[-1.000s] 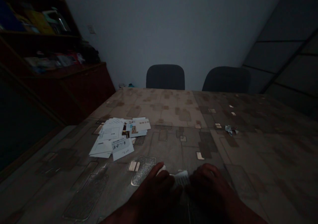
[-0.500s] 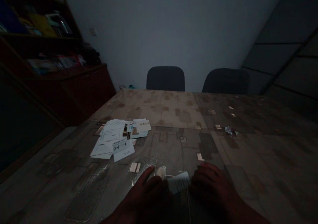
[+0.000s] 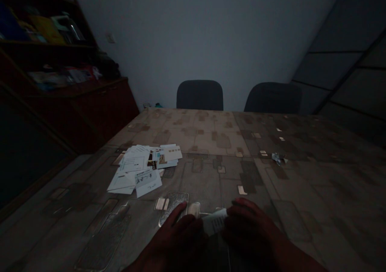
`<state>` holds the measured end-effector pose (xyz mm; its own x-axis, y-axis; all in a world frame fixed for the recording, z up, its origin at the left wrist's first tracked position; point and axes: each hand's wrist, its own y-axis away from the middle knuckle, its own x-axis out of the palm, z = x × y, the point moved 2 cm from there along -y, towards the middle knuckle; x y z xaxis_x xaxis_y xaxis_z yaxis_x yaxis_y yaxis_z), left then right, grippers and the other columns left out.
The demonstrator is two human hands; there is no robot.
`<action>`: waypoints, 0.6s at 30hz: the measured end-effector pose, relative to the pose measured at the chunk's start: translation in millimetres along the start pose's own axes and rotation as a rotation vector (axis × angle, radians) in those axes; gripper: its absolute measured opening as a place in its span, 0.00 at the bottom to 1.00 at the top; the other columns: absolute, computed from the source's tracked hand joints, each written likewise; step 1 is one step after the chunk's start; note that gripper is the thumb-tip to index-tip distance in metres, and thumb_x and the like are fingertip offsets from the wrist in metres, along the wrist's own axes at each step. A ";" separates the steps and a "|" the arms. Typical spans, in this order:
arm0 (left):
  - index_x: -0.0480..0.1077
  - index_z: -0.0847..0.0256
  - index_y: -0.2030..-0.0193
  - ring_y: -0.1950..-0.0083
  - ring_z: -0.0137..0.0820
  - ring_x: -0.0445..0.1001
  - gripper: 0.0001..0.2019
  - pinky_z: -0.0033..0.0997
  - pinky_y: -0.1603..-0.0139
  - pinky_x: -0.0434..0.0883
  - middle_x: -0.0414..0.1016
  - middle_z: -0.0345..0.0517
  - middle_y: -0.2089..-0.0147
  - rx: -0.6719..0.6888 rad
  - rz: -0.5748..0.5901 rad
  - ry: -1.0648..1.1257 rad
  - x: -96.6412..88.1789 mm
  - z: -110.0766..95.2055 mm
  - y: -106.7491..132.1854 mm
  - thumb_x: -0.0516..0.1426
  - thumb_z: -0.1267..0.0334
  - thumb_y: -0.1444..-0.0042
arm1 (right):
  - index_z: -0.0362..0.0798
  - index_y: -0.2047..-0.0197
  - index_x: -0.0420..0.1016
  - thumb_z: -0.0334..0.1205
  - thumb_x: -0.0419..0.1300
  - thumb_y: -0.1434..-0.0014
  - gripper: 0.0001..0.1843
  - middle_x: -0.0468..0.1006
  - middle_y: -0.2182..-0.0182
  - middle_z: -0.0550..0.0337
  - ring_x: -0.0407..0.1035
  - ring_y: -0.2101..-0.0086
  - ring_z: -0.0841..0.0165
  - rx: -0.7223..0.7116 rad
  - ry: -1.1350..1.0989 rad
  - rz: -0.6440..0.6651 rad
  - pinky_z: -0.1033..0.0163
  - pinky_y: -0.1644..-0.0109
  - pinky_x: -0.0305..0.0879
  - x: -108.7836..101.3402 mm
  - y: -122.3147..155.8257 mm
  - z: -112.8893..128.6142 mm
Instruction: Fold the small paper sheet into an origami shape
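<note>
Low in the head view, a small white card or slip of paper (image 3: pixel 214 221) with dark printed lines spans the gap between my two hands. My left hand (image 3: pixel 185 229) grips its left end with curled fingers, the thumb sticking up and out. Around the right end, my right hand (image 3: pixel 250 225) is closed, covering that edge. Dim light hides the undersides of both hands. Farther off to the left lies a loose pile of white cards (image 3: pixel 135 161), some with print and handwriting, overlapping on the patterned tablecloth (image 3: pixel 199 179).
A crumpled scrap (image 3: pixel 279 158) lies on the table's right side. Two dark chairs (image 3: pixel 199 95) stand at the far edge against a pale wall. At left is a dark red cabinet (image 3: pixel 105 111) with loaded shelves.
My right hand has shifted slightly left, closer to my left hand, covering more of the card's right end. The view has turned very slightly.
</note>
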<state>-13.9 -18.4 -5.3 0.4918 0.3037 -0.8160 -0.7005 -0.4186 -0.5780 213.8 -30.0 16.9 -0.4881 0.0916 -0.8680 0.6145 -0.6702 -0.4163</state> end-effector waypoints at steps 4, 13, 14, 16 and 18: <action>0.70 0.57 0.62 0.64 0.25 0.69 0.07 0.44 0.30 0.48 0.72 0.33 0.65 0.031 0.028 0.018 -7.2 1.1 -3.9 0.53 0.69 0.35 | 0.53 0.55 0.75 0.40 0.53 0.31 0.09 0.80 0.60 0.59 0.74 0.59 0.64 0.107 0.027 -0.011 0.49 0.41 0.64 -19.3 2.8 -6.3; 0.69 0.56 0.63 0.59 0.28 0.70 0.06 0.47 0.30 0.48 0.74 0.35 0.62 0.051 -0.055 0.004 5.9 -0.1 5.6 0.53 0.68 0.35 | 0.51 0.58 0.76 0.38 0.49 0.29 0.13 0.82 0.66 0.61 0.75 0.64 0.68 0.014 0.038 -0.113 0.51 0.42 0.65 -15.2 5.4 -10.4; 0.70 0.57 0.62 0.56 0.29 0.70 0.05 0.47 0.30 0.46 0.75 0.36 0.60 0.085 -0.058 -0.004 4.5 -0.7 4.5 0.54 0.67 0.35 | 0.51 0.58 0.76 0.37 0.47 0.29 0.15 0.82 0.66 0.61 0.75 0.65 0.68 -0.010 0.045 -0.122 0.51 0.43 0.65 -16.5 5.7 -9.8; 0.70 0.57 0.61 0.55 0.29 0.70 0.03 0.43 0.29 0.44 0.76 0.36 0.58 0.110 -0.051 0.003 1.1 -0.9 0.6 0.56 0.66 0.36 | 0.52 0.57 0.75 0.36 0.46 0.28 0.16 0.82 0.66 0.62 0.75 0.65 0.68 -0.035 0.057 -0.122 0.50 0.43 0.65 -19.8 5.0 -7.4; 0.70 0.57 0.63 0.59 0.27 0.70 0.02 0.39 0.30 0.46 0.75 0.34 0.60 0.065 0.008 0.050 0.1 0.2 -4.1 0.58 0.67 0.38 | 0.52 0.56 0.74 0.37 0.47 0.29 0.14 0.82 0.66 0.62 0.75 0.65 0.68 -0.013 0.055 -0.115 0.53 0.45 0.67 -22.2 1.8 -3.9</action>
<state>-11.1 -16.5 -3.0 0.5104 0.2568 -0.8207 -0.7357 -0.3637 -0.5713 228.2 -30.4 34.3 -0.5211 0.2077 -0.8278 0.5644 -0.6437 -0.5168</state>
